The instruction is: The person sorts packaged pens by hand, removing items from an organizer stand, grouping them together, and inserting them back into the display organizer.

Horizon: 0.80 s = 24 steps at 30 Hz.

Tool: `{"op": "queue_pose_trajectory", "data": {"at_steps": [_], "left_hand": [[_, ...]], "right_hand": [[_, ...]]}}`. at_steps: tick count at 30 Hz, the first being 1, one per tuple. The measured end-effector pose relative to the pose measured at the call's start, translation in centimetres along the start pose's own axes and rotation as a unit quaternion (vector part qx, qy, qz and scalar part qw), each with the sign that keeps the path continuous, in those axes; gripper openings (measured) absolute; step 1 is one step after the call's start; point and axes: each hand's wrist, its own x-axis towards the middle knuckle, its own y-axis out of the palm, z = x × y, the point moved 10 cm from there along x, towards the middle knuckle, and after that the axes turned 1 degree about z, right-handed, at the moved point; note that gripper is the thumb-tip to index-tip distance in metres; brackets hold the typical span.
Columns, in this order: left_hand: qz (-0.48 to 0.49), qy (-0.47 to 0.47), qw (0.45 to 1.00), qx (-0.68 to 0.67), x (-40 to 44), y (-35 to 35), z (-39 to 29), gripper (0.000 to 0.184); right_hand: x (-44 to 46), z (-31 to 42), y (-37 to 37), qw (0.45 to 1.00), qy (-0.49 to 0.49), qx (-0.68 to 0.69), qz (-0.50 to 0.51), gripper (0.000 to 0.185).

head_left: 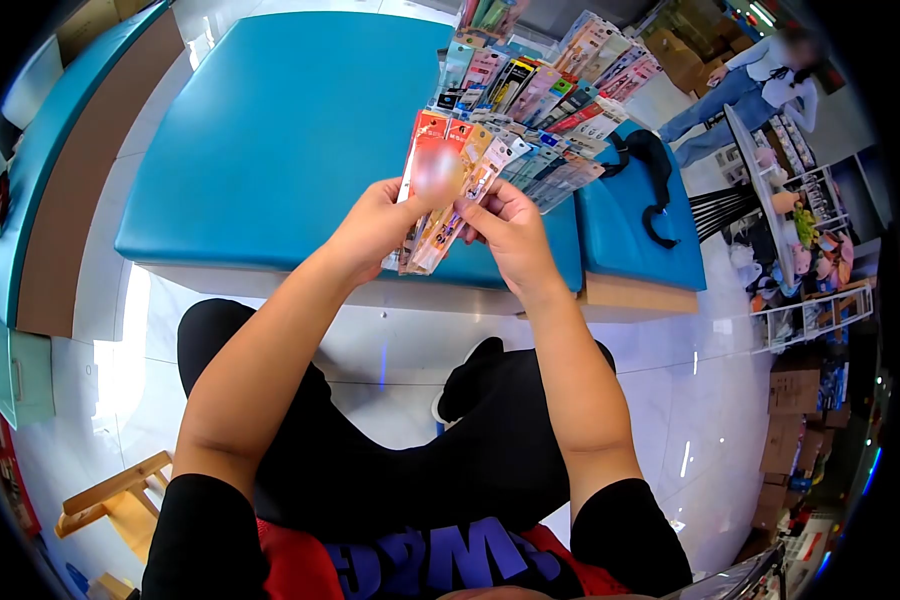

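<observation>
Several flat, slim packages [432,240], in red, orange and white, are fanned out between my two hands above the front edge of the blue padded bench. My left hand [375,225] is closed round their left side, its thumb on top. At their right side my right hand [510,232] pinches them between thumb and fingers. A blurred patch hides part of the upper packages. Just behind them stands a rack [530,90] full of similar colourful slim packages.
The blue bench [270,130] spreads behind my hands, with a black strap [658,180] on its right section. Another blue bench [40,190] is at the left. A wooden stool [125,505] stands lower left. A person [750,85] is beside a goods table at the upper right.
</observation>
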Motion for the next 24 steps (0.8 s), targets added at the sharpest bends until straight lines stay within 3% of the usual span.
{"op": "queue_pose_trajectory", "data": {"at_steps": [6,11,15,24], "left_hand": [[0.012,0.011,1.000,-0.015,-1.5,0.9,-0.9,0.037],[-0.040,0.063,0.997,-0.017,-1.9,0.2,-1.7,0.035],[-0.045,0.049,0.997,-0.032,-1.8,-0.2,-1.2,0.038],[-0.008,0.035,0.999,-0.013,-1.0,0.5,-0.4,0.049]], "right_hand": [[-0.7,-1.0,0.2,0.999,0.039,0.022,0.011,0.021],[-0.7,-0.5,0.3,1.000,0.008,0.019,0.003,0.020],[-0.5,0.1,-0.1,0.997,-0.029,0.065,0.012,0.022],[-0.7,-0.1,0.2,0.986,0.013,0.151,0.062,0.026]]}}
